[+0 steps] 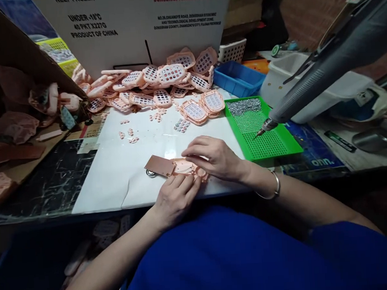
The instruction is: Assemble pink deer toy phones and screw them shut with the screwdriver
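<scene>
A pink plastic toy-phone casing (182,167) lies on the white work surface just in front of me, its inner side up. A brown circuit board (160,165) rests aslant over its left end, and thin wires show inside the casing. Partly under the board sits a round metal-rimmed part (151,173), perhaps a speaker. My left hand (176,195) holds the near edge of the casing with bent fingers. Over its right end is my right hand (218,157), fingers curled toward the thumb; whatever they pinch is too small or hidden to make out.
Pink casings (172,74) with button holes are heaped at the back; small buttons (181,125) lie before them. To the right, a green basket (268,145) holds metal screws, below a hanging electric screwdriver (285,101). Behind stand a blue bin (238,80) and a white tub (283,84).
</scene>
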`<action>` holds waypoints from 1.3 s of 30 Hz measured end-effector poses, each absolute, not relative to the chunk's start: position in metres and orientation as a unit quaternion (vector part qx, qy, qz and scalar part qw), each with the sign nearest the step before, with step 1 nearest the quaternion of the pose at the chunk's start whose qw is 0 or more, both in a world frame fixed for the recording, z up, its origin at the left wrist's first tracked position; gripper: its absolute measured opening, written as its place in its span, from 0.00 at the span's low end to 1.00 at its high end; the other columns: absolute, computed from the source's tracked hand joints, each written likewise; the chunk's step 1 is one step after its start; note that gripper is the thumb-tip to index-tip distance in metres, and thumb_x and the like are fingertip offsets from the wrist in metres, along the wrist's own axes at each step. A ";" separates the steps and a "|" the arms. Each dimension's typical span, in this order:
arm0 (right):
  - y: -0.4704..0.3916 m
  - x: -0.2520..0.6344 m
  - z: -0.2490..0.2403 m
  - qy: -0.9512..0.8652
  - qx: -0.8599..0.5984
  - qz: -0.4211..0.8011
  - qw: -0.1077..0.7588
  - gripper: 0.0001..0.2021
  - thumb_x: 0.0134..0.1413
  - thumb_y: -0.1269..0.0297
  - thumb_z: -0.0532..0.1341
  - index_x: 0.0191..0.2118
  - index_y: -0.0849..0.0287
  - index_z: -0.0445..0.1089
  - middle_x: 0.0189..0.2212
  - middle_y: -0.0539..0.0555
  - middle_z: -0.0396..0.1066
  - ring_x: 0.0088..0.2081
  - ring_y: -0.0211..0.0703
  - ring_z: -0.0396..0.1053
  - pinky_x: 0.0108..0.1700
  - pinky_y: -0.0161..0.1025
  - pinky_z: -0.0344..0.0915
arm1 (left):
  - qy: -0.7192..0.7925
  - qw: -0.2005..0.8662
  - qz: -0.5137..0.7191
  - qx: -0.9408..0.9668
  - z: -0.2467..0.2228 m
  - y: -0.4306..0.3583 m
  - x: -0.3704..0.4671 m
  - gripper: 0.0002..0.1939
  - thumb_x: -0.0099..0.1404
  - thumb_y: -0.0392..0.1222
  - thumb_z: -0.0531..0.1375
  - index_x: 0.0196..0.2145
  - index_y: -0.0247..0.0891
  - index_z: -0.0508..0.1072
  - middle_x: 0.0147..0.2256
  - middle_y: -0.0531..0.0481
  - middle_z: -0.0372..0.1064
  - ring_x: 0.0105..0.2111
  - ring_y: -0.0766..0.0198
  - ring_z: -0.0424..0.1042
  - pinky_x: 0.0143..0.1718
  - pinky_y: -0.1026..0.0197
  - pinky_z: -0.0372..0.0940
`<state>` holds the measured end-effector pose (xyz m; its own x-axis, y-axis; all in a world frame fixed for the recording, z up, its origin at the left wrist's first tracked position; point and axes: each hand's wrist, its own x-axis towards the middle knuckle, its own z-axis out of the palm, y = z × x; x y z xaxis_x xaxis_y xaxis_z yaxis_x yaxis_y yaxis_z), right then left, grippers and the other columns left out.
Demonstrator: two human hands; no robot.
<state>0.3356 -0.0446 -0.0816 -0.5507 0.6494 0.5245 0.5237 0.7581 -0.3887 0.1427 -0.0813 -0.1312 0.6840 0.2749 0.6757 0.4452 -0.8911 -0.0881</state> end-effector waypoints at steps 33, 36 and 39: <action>0.018 0.242 -0.062 -0.939 -0.260 0.219 -0.059 0.07 0.57 0.73 0.66 0.42 0.61 0.78 0.34 0.53 0.76 0.33 0.38 0.65 0.31 0.35 0.51 | -0.242 -0.040 -0.359 -0.901 -0.100 -0.094 0.082 0.12 0.69 0.27 0.58 0.42 0.41 0.79 0.33 0.49 0.79 0.27 0.69 0.76 0.28 0.71 0.68; 0.016 0.252 -0.053 -0.938 -0.274 0.213 -0.017 0.05 0.60 0.75 0.63 0.41 0.63 0.75 0.35 0.52 0.74 0.34 0.37 0.63 0.34 0.35 0.54 | -0.271 -0.071 -0.366 -0.888 -0.097 -0.090 0.079 0.13 0.69 0.27 0.59 0.42 0.42 0.79 0.34 0.50 0.79 0.29 0.69 0.77 0.31 0.71 0.70; 0.007 0.281 -0.046 -0.923 -0.307 0.209 0.103 0.06 0.65 0.75 0.60 0.44 0.63 0.73 0.38 0.53 0.73 0.38 0.37 0.65 0.42 0.34 0.60 | -0.325 -0.138 -0.395 -0.848 -0.094 -0.080 0.078 0.13 0.66 0.29 0.62 0.41 0.47 0.79 0.36 0.52 0.79 0.32 0.65 0.78 0.34 0.66 0.74</action>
